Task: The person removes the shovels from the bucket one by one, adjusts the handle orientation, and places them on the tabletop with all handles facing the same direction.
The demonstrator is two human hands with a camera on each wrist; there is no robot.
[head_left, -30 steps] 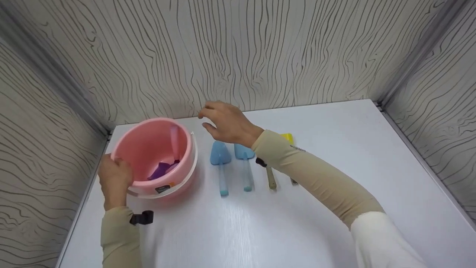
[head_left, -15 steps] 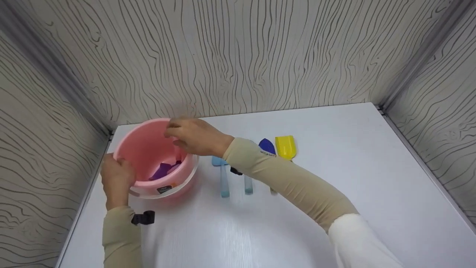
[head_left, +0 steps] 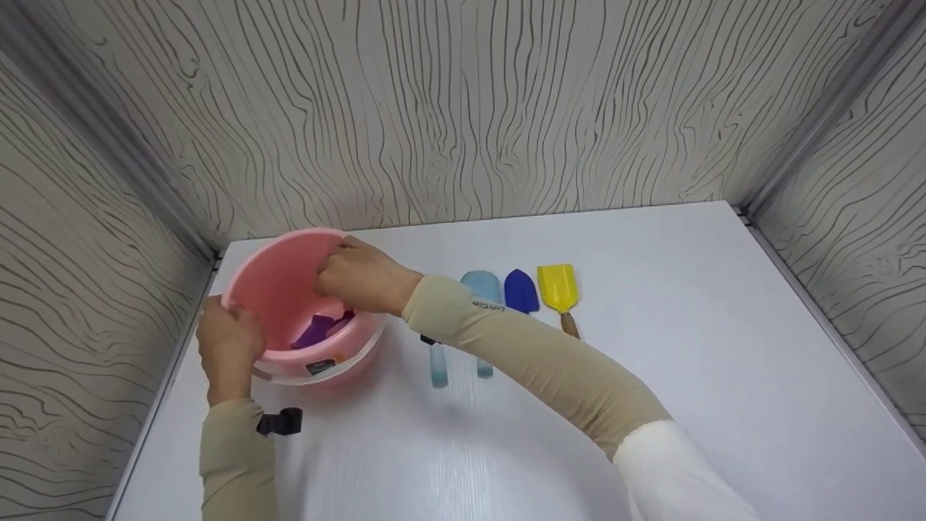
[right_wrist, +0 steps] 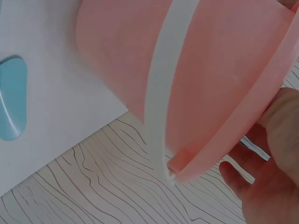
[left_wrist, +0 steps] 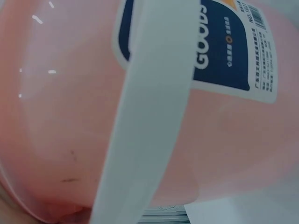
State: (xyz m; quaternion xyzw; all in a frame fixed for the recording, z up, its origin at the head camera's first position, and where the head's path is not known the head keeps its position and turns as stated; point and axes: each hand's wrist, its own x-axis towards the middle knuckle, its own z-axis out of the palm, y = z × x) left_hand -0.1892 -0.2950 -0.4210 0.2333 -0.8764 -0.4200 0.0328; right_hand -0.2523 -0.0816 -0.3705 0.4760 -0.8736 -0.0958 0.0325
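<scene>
A pink bucket with a white carrying handle stands at the left of the table, its mouth tipped toward me. My left hand grips the left side of its rim. Over the right rim, my right hand reaches inside with fingers bent. What lies under those fingers is hidden. Purple tool heads lie at the bucket's bottom. In the right wrist view, the right hand is close to the bucket's rim, thumb and fingers curved.
Right of the bucket, a light blue scoop, a dark blue trowel and a yellow shovel lie in a row on the white table. My sleeve covers parts of them. Wood-patterned walls enclose the table.
My right hand has moved left and down, from above the blue tools into the bucket. It now covers the pink handle that leaned inside. The left hand has stayed on the rim.
</scene>
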